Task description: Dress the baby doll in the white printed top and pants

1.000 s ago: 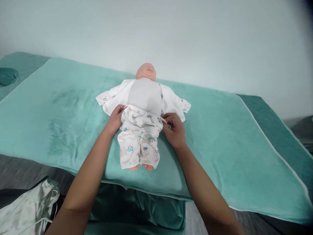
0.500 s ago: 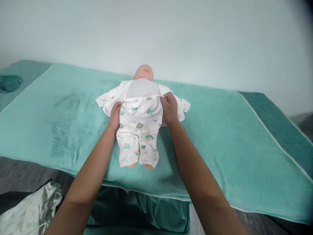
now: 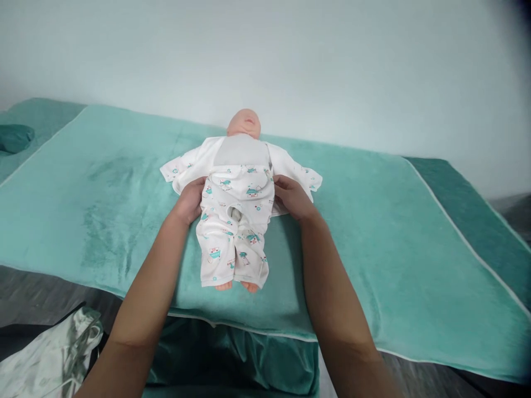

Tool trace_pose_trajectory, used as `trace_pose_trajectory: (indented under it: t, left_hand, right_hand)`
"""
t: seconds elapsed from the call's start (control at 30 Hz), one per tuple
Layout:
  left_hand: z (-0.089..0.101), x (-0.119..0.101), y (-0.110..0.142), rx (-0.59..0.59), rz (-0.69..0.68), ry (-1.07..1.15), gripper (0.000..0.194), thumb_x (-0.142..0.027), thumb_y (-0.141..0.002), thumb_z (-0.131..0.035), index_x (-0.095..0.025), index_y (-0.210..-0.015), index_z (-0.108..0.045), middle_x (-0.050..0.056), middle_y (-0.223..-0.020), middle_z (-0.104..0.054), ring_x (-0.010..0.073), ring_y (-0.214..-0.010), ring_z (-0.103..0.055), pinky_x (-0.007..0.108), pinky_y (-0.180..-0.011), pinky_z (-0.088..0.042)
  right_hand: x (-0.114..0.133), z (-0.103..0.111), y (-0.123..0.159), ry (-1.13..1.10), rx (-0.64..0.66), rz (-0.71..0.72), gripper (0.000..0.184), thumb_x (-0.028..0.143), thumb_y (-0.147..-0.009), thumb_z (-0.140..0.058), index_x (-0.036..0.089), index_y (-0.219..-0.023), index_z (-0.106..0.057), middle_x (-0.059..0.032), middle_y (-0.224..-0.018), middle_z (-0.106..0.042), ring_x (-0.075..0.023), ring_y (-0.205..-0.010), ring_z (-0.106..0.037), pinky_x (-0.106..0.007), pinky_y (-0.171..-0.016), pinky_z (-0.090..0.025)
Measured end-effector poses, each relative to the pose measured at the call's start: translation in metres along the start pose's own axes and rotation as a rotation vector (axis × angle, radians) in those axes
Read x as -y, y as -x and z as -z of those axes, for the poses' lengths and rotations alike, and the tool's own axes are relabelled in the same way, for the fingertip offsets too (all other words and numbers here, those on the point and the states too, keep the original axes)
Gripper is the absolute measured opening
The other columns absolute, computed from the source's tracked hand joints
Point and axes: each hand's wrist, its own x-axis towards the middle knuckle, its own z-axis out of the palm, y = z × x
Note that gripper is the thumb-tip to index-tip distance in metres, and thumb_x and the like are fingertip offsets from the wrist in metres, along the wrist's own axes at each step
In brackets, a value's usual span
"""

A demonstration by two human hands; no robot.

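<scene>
A baby doll [image 3: 244,122] lies on its back, head toward the wall, on a green velvet cover. It wears baby pants [image 3: 239,193] printed with small animals, with an opening at the crotch, and its feet [image 3: 249,286] stick out of the leg ends. A white baby shirt [image 3: 291,168] lies spread open on both sides of the grey torso [image 3: 243,150]. My left hand [image 3: 191,200] is closed at the left side of the pants' waist, its fingertips hidden. At the opposite side my right hand [image 3: 293,196] grips the pants below the waistband, fingertips partly hidden.
The green cover [image 3: 398,237] spreads over a wide bed against a pale wall [image 3: 332,66]. A dark green cushion [image 3: 15,138] lies at the far left. Crumpled white printed cloth [image 3: 53,354] sits low at the left, and green fabric [image 3: 232,359] hangs below the front edge.
Both hands have moved from the front corners of the waistband down to the sides of the pants. The waistband now lies flatter and slightly lower across the torso.
</scene>
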Motion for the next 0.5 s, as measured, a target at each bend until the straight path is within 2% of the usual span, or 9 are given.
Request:
trace_pose_trajectory:
  t: [0.1,0.2,0.33,0.43,0.5]
  left_hand:
    - [0.003,0.0,0.005,0.108,0.01,-0.016,0.031,-0.023,-0.07,-0.079,-0.013,-0.099,-0.075,0.011,-0.095,-0.078,0.0303,-0.096,-0.075,0.046,-0.09,-0.061]
    - [0.004,0.0,0.008,0.184,-0.004,-0.043,0.042,-0.02,-0.07,-0.084,-0.015,-0.11,-0.074,0.011,-0.107,-0.079,0.0311,-0.104,-0.074,0.046,-0.095,-0.061]
    - [0.002,0.0,0.011,0.245,-0.014,-0.018,0.057,-0.021,-0.068,-0.087,-0.019,-0.122,-0.07,0.011,-0.112,-0.078,0.0317,-0.109,-0.073,0.047,-0.099,-0.059]
    - [0.001,0.001,0.01,0.257,-0.025,0.001,0.056,-0.029,-0.072,-0.086,-0.021,-0.125,-0.069,0.01,-0.111,-0.078,0.0312,-0.111,-0.072,0.046,-0.101,-0.059]
    - [0.001,0.003,0.009,0.235,-0.041,-0.009,0.052,-0.034,-0.073,-0.085,-0.02,-0.121,-0.071,0.009,-0.109,-0.078,0.0306,-0.112,-0.072,0.044,-0.101,-0.059]
  right_hand:
    - [0.005,0.004,0.005,0.023,0.095,0.021,0.036,0.051,-0.07,-0.086,0.024,-0.085,-0.07,0.0,-0.086,-0.071,-0.0181,-0.082,-0.064,-0.033,-0.079,-0.053]
    - [0.006,0.004,0.008,0.026,0.106,0.063,0.032,0.049,-0.073,-0.085,0.023,-0.086,-0.073,-0.0012,-0.092,-0.074,-0.0185,-0.089,-0.066,-0.034,-0.086,-0.054]
    - [0.001,0.004,0.007,-0.079,0.088,0.039,0.033,0.05,-0.073,-0.085,0.023,-0.088,-0.071,-0.0008,-0.091,-0.073,-0.0182,-0.085,-0.066,-0.036,-0.082,-0.055]
    - [-0.006,0.002,0.003,-0.183,0.043,0.025,0.037,0.052,-0.07,-0.086,0.025,-0.086,-0.067,0.0002,-0.085,-0.071,-0.0184,-0.078,-0.064,-0.037,-0.079,-0.055]
    - [-0.009,0.0,-0.001,-0.146,0.003,0.05,0.039,0.058,-0.073,-0.082,0.025,-0.083,-0.063,0.0014,-0.079,-0.067,-0.0172,-0.073,-0.061,-0.036,-0.073,-0.054]
